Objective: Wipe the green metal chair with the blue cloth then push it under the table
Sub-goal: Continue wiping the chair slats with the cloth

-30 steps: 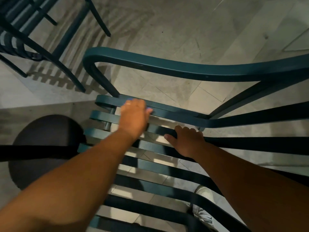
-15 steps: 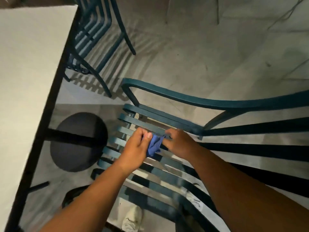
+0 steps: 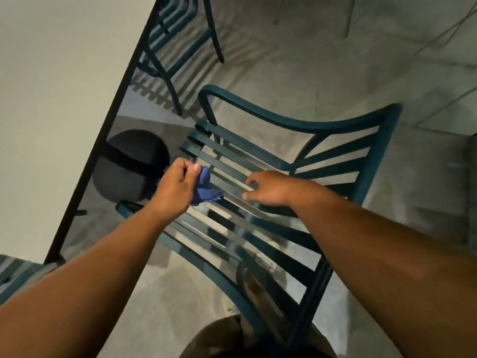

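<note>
The green metal chair (image 3: 289, 125) stands below me, its slatted seat in the middle of the view and its backrest to the right. My left hand (image 3: 175, 187) pinches the crumpled blue cloth (image 3: 206, 188) just above the front seat slats. My right hand (image 3: 268, 188) hovers over the middle slats with its fingers spread and holds nothing. The white table (image 3: 51, 99) with a black edge fills the left side, and the chair's front edge lies near it.
A round black table base (image 3: 129, 164) sits on the floor under the table, close to the chair's front. A second green chair (image 3: 180, 34) stands at the top, and part of another (image 3: 15, 275) shows at the lower left. Pale tiled floor surrounds the chair.
My right hand has let go of the cloth and moved right over the slats. My left hand now holds the cloth alone. The view has pulled back and tilted, showing more table.
</note>
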The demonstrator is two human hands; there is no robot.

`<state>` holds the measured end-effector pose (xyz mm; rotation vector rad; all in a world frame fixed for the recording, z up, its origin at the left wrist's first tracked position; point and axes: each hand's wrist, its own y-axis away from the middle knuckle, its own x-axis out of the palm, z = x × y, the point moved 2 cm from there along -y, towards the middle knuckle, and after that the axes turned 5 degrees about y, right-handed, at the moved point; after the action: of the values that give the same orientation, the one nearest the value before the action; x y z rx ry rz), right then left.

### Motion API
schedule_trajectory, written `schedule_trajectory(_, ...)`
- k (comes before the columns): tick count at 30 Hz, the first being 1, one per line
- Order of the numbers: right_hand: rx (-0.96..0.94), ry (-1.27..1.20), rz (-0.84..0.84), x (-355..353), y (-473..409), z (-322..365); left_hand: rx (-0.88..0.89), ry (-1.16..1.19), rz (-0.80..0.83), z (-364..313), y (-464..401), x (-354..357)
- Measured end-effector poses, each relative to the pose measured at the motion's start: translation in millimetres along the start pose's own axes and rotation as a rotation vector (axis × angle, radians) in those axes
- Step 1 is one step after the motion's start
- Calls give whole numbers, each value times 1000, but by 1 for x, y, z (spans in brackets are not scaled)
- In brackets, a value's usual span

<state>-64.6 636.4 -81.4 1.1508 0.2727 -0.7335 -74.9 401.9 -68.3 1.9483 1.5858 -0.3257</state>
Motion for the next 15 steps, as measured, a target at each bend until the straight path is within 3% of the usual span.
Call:
schedule_trajectory(7,12,102,10,14,55,-4,-33,66,-65,21,56,-6)
schedule_trajectory(15,-113,228,110,-6,48,11,-148,134,-181,24,88,3)
